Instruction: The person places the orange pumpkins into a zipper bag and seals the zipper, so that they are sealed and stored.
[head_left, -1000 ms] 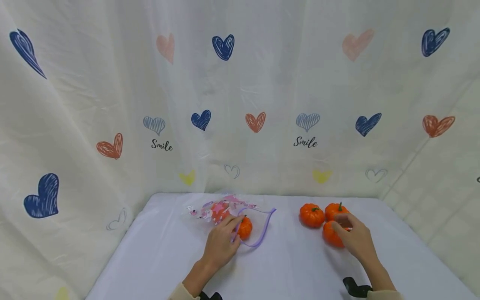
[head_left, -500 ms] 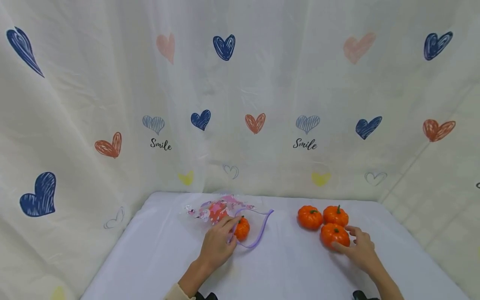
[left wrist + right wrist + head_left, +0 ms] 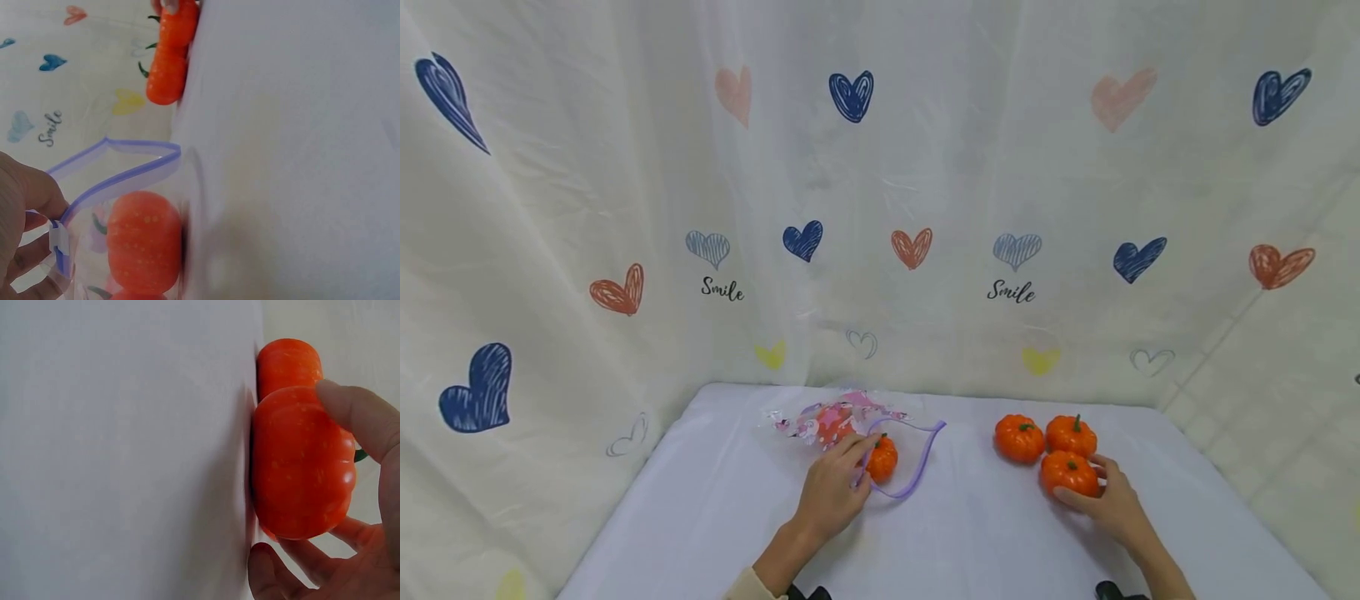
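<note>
My left hand (image 3: 833, 493) pinches the purple-edged rim of a clear zip bag (image 3: 922, 468), holding its mouth open toward the right. In the left wrist view the white slider (image 3: 59, 239) sits by the fingers. An orange toy pumpkin (image 3: 882, 460) lies just inside the mouth, with more orange deeper in, behind the bag's pink print. At the right, my right hand (image 3: 1118, 507) grips the nearest of three loose pumpkins (image 3: 1067, 473). Its thumb (image 3: 353, 412) lies on one side of that pumpkin and the fingers reach round the other; the pumpkin stays low at the tabletop.
Two more pumpkins stand close behind the gripped one, one at the back left (image 3: 1019, 439) and one directly behind (image 3: 1071, 435). A white cloth covers the table (image 3: 970, 533). Beyond its back edge hangs a curtain (image 3: 955, 333) printed with hearts.
My right hand has come down from above the nearest pumpkin to its right side, and its fingers have closed in around it. The left hand keeps its hold on the bag.
</note>
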Tool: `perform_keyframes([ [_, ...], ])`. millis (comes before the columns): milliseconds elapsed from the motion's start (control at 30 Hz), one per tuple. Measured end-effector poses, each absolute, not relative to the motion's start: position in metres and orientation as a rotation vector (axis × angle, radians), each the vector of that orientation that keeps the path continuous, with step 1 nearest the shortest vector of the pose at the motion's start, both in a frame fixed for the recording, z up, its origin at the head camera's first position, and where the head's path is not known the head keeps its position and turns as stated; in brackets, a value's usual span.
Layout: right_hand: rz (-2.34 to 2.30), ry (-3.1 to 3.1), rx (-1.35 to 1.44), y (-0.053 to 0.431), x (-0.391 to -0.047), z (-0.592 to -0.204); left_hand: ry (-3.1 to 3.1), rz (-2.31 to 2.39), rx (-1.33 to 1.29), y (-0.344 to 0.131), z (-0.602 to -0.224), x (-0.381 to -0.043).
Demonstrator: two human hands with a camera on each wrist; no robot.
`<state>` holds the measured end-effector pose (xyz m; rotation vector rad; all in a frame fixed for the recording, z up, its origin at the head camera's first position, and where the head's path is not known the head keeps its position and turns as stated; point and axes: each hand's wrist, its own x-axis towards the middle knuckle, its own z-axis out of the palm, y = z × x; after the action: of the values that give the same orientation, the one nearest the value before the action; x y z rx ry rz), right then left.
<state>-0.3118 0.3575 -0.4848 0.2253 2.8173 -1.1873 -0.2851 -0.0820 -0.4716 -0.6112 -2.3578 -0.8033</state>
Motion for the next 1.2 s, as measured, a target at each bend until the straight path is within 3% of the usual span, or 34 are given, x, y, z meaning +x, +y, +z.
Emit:
perform_keyframes([
  [367,-1.193,2.79,0.296,0.346,-0.314,-0.475,-2.358,-0.794,-0.606,-0.082,-0.471,-0.288],
  [1200,-1.399,2.807,-0.18,0.228,-0.3,-0.443,-2.379,-0.801,-0.595,-0.082,-0.472,-0.285],
])
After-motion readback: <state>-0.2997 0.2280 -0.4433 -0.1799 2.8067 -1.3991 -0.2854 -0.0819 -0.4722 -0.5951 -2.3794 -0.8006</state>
